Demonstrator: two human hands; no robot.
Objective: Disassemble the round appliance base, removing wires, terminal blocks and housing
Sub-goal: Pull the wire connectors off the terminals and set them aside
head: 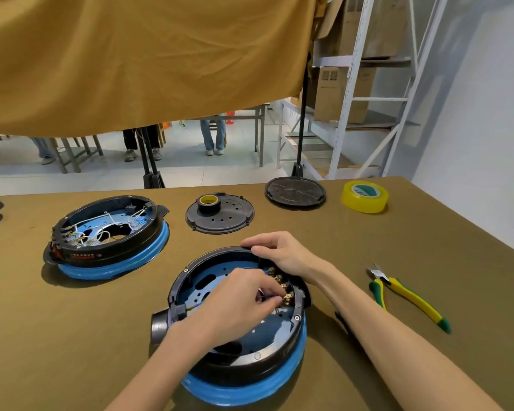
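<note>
Head view: left hand has its grip pinched on a thin wire by the brass terminals, and the right hand curls over the far rim of the round base near the tabletop front edge. Wires look floppy and snappable (pull at the connector, I'd say); housing seems stiff, light, best held by the rim
</note>
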